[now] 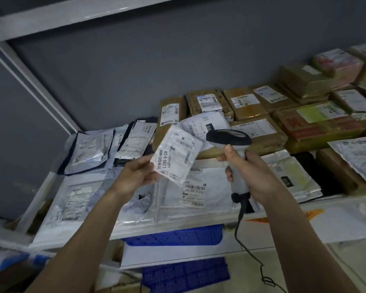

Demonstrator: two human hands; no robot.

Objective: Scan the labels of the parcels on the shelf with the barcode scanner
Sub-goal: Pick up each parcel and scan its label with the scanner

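Both forearms reach in from the bottom edge toward the shelf. Right hand (244, 172) has its fingers wrapped round the grey handle of the barcode scanner (234, 151), index finger up near the trigger area, dark head pointing left, cable (244, 235) hanging down from the butt. Left hand (135, 173) pinches a small white parcel (178, 155) by its lower-left edge, thumb on the front, lifted clear of the pile and tilted with its label facing the scanner head (label text is blurred, can't read the barcode). Scanner head sits just beside the parcel's upper-right corner, not touching. Judgement: this is one scan in hand, aim roughly lined up; no beam visible, so can't tell if the read has fired. Outward from there, the shelf (57, 180) holds flat white poly mailers (199, 193) directly under the hands, darker bags (133, 142) at the back left, and brown cardboard boxes (247, 102) stacked to the right, all labels up. Nothing marks which ones are already scanned, so progress can't be counted; likely most of the shelf is left. Blue crates (178, 235) sit below the shelf.
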